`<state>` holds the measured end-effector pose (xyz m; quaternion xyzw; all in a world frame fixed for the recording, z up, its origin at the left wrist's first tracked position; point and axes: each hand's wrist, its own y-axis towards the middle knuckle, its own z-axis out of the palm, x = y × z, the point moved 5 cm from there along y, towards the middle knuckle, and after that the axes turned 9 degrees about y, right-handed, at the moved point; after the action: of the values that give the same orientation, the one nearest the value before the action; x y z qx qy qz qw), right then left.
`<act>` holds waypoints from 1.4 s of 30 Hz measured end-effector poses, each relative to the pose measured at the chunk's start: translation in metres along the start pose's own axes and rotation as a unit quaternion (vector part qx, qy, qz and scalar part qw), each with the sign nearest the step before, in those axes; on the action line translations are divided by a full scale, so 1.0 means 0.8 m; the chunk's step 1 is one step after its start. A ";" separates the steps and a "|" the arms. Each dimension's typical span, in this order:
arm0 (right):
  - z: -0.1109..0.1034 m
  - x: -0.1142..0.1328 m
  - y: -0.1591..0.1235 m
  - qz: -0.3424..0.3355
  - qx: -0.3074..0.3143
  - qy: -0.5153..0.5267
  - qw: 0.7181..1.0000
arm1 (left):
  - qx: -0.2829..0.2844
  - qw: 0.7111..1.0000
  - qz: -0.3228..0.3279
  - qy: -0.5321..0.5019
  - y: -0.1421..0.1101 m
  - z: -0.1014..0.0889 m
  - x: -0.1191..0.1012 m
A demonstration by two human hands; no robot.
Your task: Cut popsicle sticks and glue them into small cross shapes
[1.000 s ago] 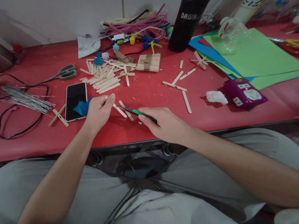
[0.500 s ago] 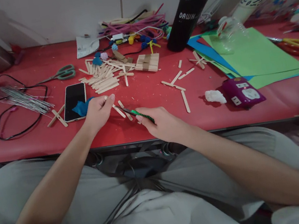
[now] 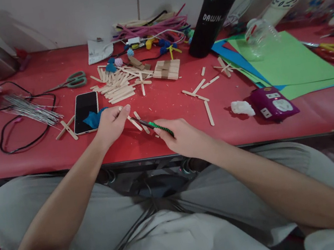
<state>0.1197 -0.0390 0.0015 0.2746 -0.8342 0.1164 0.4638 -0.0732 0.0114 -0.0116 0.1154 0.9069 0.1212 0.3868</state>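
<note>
My left hand [image 3: 113, 123] is closed in a pinch over the table, thumb against fingers, on a wooden craft stick that is mostly hidden. Just beyond its fingertips my right hand [image 3: 177, 136] is wrapped round a green and black craft knife [image 3: 158, 127]. The knife's thin dark blade points left, toward the pinched fingers. Below the blade a pale craft stick [image 3: 135, 123] slants down; whether it is the pinched one I cannot tell. A second craft stick [image 3: 142, 123] lies beside it. A blue piece [image 3: 92, 119] rests on a phone [image 3: 83, 107] by my left wrist.
Behind my hands lies a heap of craft sticks [image 3: 119, 81] and a taped stick bundle [image 3: 166, 70]. Scissors [image 3: 73, 80] and metal wires [image 3: 30, 110] are leftward. A black bottle [image 3: 211, 18], coloured paper [image 3: 294, 59] and a purple socket block [image 3: 275, 103] stand or lie rightward.
The whole view has shifted slightly, so everything sits a little further right. Both hands keep nearly the same pose, the knife still near the left fingertips.
</note>
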 end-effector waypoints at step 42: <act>-0.023 0.040 0.019 0.140 0.053 -0.169 0.974 | 0.009 0.999 -0.028 -0.012 0.000 0.002 -0.001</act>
<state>0.1108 -0.0291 0.0390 0.1956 -0.9231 0.1764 0.2802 -0.0716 0.0117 -0.0124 0.0948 0.9060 0.1009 0.3999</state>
